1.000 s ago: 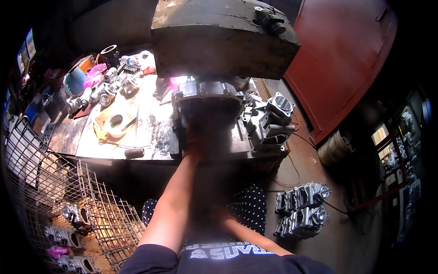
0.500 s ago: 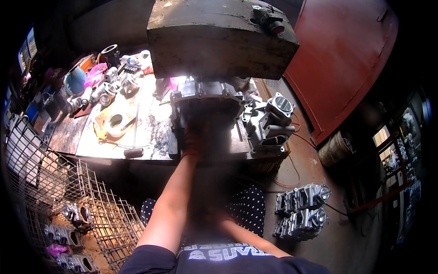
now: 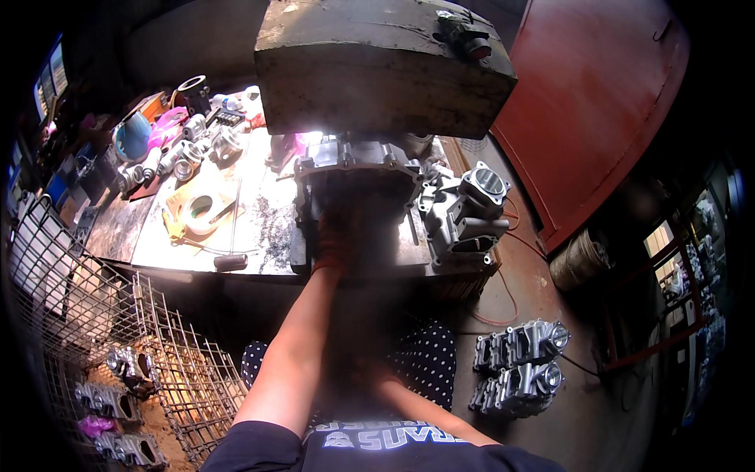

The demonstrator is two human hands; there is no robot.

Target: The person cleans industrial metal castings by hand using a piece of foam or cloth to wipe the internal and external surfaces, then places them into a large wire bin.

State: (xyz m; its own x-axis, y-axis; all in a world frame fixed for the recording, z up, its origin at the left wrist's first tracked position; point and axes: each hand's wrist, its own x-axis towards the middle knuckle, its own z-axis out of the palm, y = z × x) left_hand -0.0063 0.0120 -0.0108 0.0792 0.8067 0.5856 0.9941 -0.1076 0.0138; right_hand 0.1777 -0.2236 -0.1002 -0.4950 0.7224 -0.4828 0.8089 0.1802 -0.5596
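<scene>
A large silver metal casting (image 3: 358,161) with a bolted flange rim stands on the workbench before me, under a big metal box. My left arm is stretched forward, and my left hand (image 3: 338,240) reaches in at the casting's dark near side. Its fingers are lost in shadow, so its grip does not show. Close to my body, over the dotted cloth (image 3: 429,354) on my lap, is my right hand (image 3: 373,374). A dark blur covers its fingers, and I cannot make out anything in it.
The heavy metal box (image 3: 385,90) overhangs the bench. A second casting (image 3: 464,208) stands at the bench's right corner. A tape roll (image 3: 200,214) and a dark cylinder (image 3: 230,262) lie left. Castings (image 3: 519,366) sit on the floor right; a wire basket (image 3: 185,385) stands left.
</scene>
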